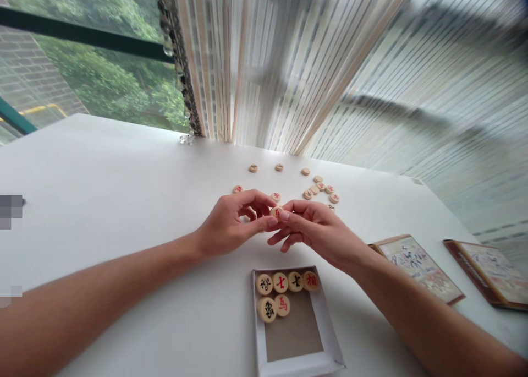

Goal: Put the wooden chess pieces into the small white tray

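Observation:
Both my hands meet above the white table (103, 190), just beyond a shallow white box (259, 333). My left hand (231, 223) and my right hand (313, 228) both pinch one round wooden chess piece (276, 212) with a red character between their fingertips. The box holds several wooden pieces with black or red characters, such as one (281, 282) in its far row. More loose pieces (319, 190) lie scattered on the table beyond my hands.
Two flat brown-edged lids or boards with printed pictures lie at the right, one (416, 267) near my right forearm and another (490, 272) by the table's edge. A striped curtain (330, 74) hangs behind the table, with a window at the left.

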